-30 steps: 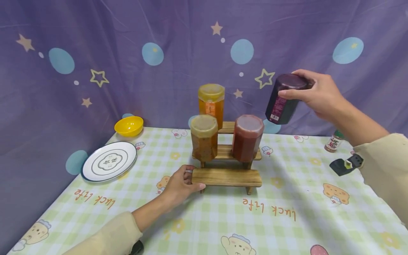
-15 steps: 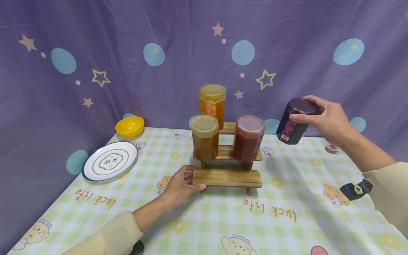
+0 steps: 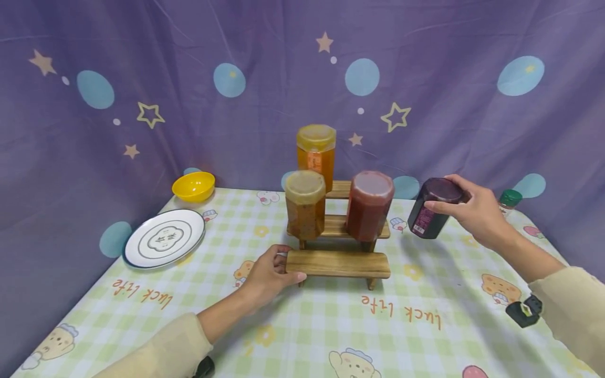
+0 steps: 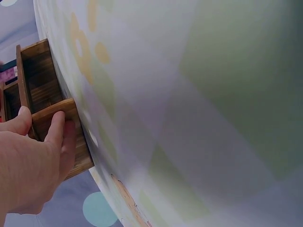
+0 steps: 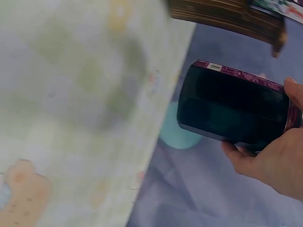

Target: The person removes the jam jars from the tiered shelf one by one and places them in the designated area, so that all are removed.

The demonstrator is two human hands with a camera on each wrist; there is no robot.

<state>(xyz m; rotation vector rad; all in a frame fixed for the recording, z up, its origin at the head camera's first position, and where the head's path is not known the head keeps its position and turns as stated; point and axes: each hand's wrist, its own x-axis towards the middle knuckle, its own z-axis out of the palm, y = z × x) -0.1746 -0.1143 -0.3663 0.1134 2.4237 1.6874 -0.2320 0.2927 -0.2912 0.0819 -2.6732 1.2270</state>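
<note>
A stepped wooden rack (image 3: 337, 263) stands mid-table. My left hand (image 3: 266, 275) grips the left end of its lowest step, thumb on the front edge; the left wrist view shows the fingers round the wooden end (image 4: 66, 111). My right hand (image 3: 477, 212) holds a dark purple jar (image 3: 431, 212) by its upper part, slightly tilted, right of the rack. In the right wrist view the jar (image 5: 232, 106) hangs above the table with its labelled side partly seen. On the middle step are a brownish jar (image 3: 304, 210) and a red jar (image 3: 369, 210); an orange-yellow jar (image 3: 315, 152) is behind on the top step.
To the left lie a white plate (image 3: 142, 249) with a dark rim and a yellow bowl (image 3: 194, 187). A small green-capped bottle (image 3: 510, 198) stands at the back right, partly behind my right hand. A purple curtain (image 3: 264, 131) hangs behind the checked tablecloth (image 3: 321, 320).
My right hand has lowered the purple jar from high above the table to a little above it, beside the rack. The left hand has stayed on the lowest step.
</note>
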